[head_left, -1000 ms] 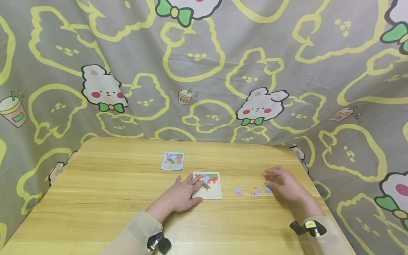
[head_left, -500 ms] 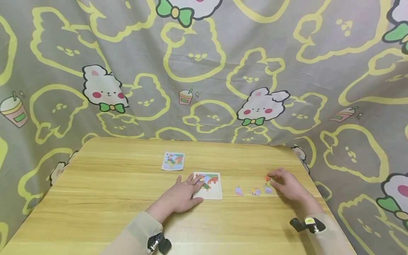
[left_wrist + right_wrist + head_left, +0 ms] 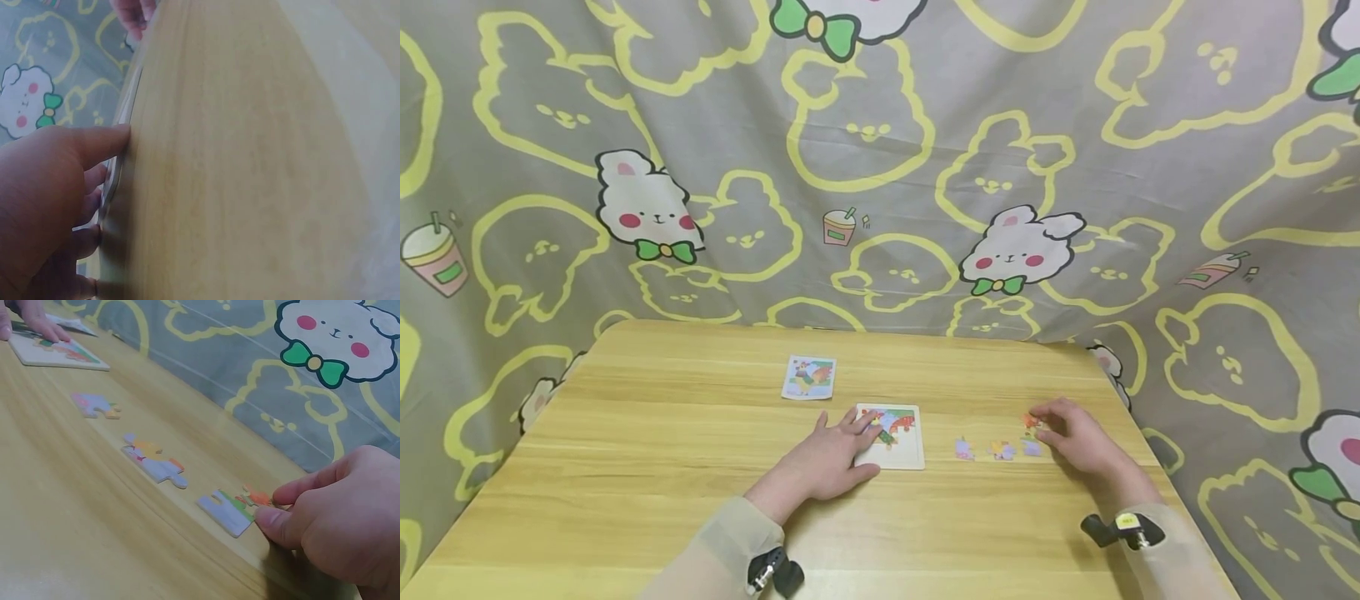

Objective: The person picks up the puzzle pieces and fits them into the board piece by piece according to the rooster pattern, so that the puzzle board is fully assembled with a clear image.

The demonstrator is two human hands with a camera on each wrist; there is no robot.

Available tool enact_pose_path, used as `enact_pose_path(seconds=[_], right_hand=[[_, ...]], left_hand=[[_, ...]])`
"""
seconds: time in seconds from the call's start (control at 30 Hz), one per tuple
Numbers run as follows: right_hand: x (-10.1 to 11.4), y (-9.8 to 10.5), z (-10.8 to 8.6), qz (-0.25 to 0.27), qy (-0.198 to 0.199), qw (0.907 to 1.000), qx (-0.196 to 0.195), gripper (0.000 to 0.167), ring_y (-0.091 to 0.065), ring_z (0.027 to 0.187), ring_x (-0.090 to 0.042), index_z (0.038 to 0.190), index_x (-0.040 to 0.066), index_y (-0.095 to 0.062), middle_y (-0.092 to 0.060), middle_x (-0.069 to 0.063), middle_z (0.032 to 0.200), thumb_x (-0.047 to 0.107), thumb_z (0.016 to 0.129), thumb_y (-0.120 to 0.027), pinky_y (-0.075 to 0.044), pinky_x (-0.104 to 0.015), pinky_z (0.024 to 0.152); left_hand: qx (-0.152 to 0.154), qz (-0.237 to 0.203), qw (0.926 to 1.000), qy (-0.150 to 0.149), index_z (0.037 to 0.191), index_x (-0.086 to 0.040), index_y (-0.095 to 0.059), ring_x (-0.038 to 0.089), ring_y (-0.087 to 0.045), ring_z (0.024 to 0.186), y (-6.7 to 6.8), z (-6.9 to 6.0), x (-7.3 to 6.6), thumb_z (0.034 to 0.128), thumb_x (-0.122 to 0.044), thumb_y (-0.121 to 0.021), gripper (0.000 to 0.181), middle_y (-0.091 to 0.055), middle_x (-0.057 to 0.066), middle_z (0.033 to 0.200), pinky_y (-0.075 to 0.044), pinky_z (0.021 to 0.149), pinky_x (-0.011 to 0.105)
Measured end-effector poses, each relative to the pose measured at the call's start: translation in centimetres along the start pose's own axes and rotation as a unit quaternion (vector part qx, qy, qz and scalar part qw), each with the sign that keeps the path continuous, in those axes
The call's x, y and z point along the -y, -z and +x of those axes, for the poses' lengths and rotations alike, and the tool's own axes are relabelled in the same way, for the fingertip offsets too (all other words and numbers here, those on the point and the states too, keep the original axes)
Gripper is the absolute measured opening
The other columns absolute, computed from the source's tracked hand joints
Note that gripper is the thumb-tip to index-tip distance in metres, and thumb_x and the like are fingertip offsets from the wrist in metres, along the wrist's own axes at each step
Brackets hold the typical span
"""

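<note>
My left hand (image 3: 829, 461) lies with spread fingers on the left side of a white puzzle board (image 3: 907, 457). The board's upper part carries joined pieces in red, green and blue; its lower part is bare white. At the right, my right hand (image 3: 1081, 437) pinches an orange-red puzzle piece (image 3: 257, 495) at its edge between thumb and index finger. That piece sits low at the table, just behind a lilac-and-green piece (image 3: 226, 512). Further left lie a lilac piece with yellow and orange (image 3: 153, 461) and a lilac-pink piece (image 3: 95, 405), both flat.
A picture card (image 3: 808, 378) of a colourful bird lies behind the board, to its left. All of this is on a wooden table (image 3: 700, 450). A grey patterned curtain (image 3: 880, 167) hangs along the table's back and sides.
My right hand has drawn slightly back to the right and down, so more of the orange-red piece shows at its fingertips. The left hand stays on the board.
</note>
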State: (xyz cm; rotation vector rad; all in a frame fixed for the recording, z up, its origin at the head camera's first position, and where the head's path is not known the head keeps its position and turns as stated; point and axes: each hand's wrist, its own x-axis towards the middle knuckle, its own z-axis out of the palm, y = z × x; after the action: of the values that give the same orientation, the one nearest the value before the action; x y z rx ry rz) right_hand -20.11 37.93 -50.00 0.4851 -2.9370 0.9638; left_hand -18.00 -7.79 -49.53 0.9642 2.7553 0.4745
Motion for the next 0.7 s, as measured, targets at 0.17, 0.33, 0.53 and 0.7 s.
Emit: enact_pose_path(seconds=[0.17,0.33,0.53,0.7], right_hand=[[0.42,-0.50,-0.45,-0.016,-0.012,0.9998,-0.008,0.027,-0.062,0.113,-0.041,0.122,0.000,-0.066,-0.063,-0.014,0.118,-0.003,0.096,-0.073,-0.033,-0.068,0.104],[0.51,-0.57,-0.67,-0.032,-0.014,0.9994,-0.003,0.032,-0.058,0.118,-0.043,0.130,-0.001,-0.060,-0.059,-0.017,0.124,0.002,0.100,-0.069,-0.024,-0.067,0.095],[0.62,-0.47,-0.69,-0.039,-0.010,0.9992,-0.006,0.031,-0.058,0.118,-0.040,0.130,-0.001,-0.061,-0.058,-0.014,0.123,0.003,0.101,-0.069,-0.024,-0.058,0.090],[0.88,-0.19,-0.50,-0.017,-0.003,0.9998,-0.011,0.030,-0.058,0.118,-0.042,0.130,0.002,-0.063,-0.060,-0.012,0.123,0.005,0.101,-0.069,-0.021,-0.067,0.095]], left_hand=[[-0.002,0.004,1.0000,-0.001,0.161,-0.011,-0.047,0.038,-0.025,0.157,0.03,-0.03,-0.02,0.1068,-0.050,-0.058,0.067,-0.033,0.010,0.170,-0.018,0.118,0.075],[-0.002,0.003,1.0000,0.000,0.161,-0.011,-0.047,0.038,-0.025,0.157,0.01,0.00,-0.04,0.1068,-0.050,-0.058,0.067,-0.033,0.009,0.170,-0.018,0.118,0.075],[0.001,-0.004,1.0000,0.001,0.161,-0.011,-0.047,0.037,-0.025,0.157,0.08,-0.01,-0.06,0.1068,-0.049,-0.058,0.067,-0.032,0.009,0.170,-0.017,0.119,0.075],[0.002,-0.004,1.0000,0.001,0.161,-0.012,-0.047,0.037,-0.025,0.157,0.10,-0.05,-0.06,0.1069,-0.049,-0.058,0.067,-0.032,0.009,0.170,-0.018,0.119,0.074]])
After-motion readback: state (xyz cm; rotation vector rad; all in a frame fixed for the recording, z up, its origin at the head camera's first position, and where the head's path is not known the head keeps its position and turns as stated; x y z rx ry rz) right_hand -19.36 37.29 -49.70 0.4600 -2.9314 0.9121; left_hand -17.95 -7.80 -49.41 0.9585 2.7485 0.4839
